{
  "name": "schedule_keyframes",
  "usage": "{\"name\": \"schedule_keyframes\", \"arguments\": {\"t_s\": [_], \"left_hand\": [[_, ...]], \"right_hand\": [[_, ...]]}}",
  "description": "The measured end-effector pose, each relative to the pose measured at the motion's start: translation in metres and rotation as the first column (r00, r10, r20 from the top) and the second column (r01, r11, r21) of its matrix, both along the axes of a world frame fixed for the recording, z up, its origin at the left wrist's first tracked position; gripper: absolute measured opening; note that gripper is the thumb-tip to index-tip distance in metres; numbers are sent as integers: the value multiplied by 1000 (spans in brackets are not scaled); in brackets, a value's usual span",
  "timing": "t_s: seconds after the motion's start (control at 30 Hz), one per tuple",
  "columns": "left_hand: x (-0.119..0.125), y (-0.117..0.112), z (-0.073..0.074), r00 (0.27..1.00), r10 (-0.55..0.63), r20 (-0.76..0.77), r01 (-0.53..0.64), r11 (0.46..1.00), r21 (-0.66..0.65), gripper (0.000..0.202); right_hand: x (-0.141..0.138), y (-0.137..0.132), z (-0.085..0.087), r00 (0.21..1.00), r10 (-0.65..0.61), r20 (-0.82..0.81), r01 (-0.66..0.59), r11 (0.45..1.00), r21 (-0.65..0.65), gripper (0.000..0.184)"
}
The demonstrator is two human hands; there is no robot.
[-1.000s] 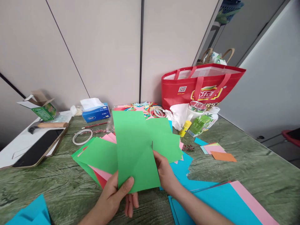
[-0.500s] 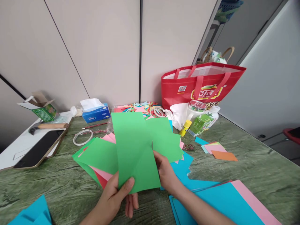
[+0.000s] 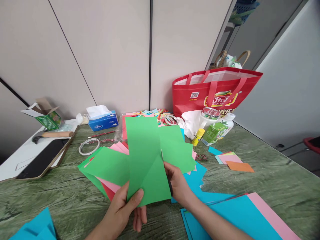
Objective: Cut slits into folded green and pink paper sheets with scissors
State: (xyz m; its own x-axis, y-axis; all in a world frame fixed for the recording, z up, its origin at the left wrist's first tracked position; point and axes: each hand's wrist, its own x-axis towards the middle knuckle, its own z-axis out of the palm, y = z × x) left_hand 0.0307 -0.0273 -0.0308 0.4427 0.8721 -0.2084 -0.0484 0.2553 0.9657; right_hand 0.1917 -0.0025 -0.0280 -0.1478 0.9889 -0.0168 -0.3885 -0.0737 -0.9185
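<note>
My left hand (image 3: pixel 122 210) pinches the lower edge of a long green paper sheet (image 3: pixel 143 160), thumb on its front and fingers behind it. The sheet stands upright over the table. My right hand (image 3: pixel 178 185) is closed at the sheet's right edge, mostly behind the paper. It grips what looks like scissors (image 3: pixel 170 187): a dark handle shows by the fingers, and a thin blade tip pokes up at a slit in the sheet. More green sheets (image 3: pixel 107 165) lie fanned out on the table under the held one, on top of pink and red paper.
Blue and pink sheets (image 3: pixel 240 216) lie at the lower right, blue paper (image 3: pixel 35 228) at the lower left. On the green marble table (image 3: pixel 262 180) stand a red bag (image 3: pixel 215 91), tissue box (image 3: pixel 103 121), tape ring (image 3: pixel 89 146), glue stick (image 3: pixel 197 136) and tablet (image 3: pixel 42 158).
The held green sheet has swung a little to the right at its top. A dark scissor handle now shows at my right fingers. Both hands stay in about the same place.
</note>
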Motion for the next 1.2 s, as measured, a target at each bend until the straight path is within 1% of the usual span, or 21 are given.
{"name": "schedule_keyframes", "arguments": {"t_s": [0.13,0.27,0.37,0.43,0.53,0.6,0.67,0.73,0.8,0.87,0.93,0.97,1.0,1.03,1.07,1.1,1.13,1.17,1.2], "left_hand": [[1,0,4,1000,-4,9,4,1000,-16,24],[3,-1,7,1000,0,-1,0,999,-37,26],[3,-1,6,1000,4,19,-3,1000,-31,26],[2,-1,5,999,8,38,-7,1000,-26,26],[1,0,4,999,24,47,-22,999,-28,26],[1,1,5,999,32,30,-32,999,-20,26],[0,2,5,999,34,10,-34,999,8,27],[0,4,6,999,37,-11,-37,998,49,28],[0,4,6,998,43,-35,-40,996,84,29],[0,5,5,997,45,-68,-37,993,114,29],[0,7,3,992,62,-109,-46,988,151,27],[0,8,2,985,103,-137,-75,979,192,26],[-1,10,1,970,169,-175,-121,959,257,27],[-2,12,0,942,257,-216,-174,924,342,32],[-4,14,-1,896,353,-269,-207,868,452,39],[-7,16,-3,840,437,-321,-205,804,558,47],[-9,18,-5,783,498,-374,-164,745,647,52],[-12,20,-7,734,527,-428,-91,701,707,57],[-14,22,-10,683,542,-489,-5,673,739,60]], "right_hand": [[0,0,-2,1000,-11,-14,10,1000,-29,29],[-1,2,-11,999,-21,-34,18,997,-78,28],[-1,2,-16,999,-41,-34,38,997,-64,28],[0,2,-17,995,-102,16,103,994,-39,28],[7,4,-15,961,-263,88,264,965,4,27],[13,5,-13,943,-329,51,328,944,32,26],[18,6,-12,946,-322,-30,324,944,65,29],[21,5,-11,962,-270,-50,274,957,96,34],[21,3,-11,976,-215,25,211,971,113,37],[18,0,-11,976,-190,107,178,977,114,38],[16,-1,-11,960,-233,153,217,969,113,33],[16,-1,-11,944,-284,168,268,957,114,31],[17,0,-11,919,-351,181,335,935,117,29],[19,2,-11,882,-429,195,412,903,123,28],[22,5,-11,837,-505,210,488,863,130,27],[27,8,-12,790,-570,226,553,822,137,27],[32,11,-12,741,-623,252,607,781,145,27],[38,15,-13,709,-644,289,633,761,143,28],[44,19,-15,678,-657,330,651,745,147,30]]}}
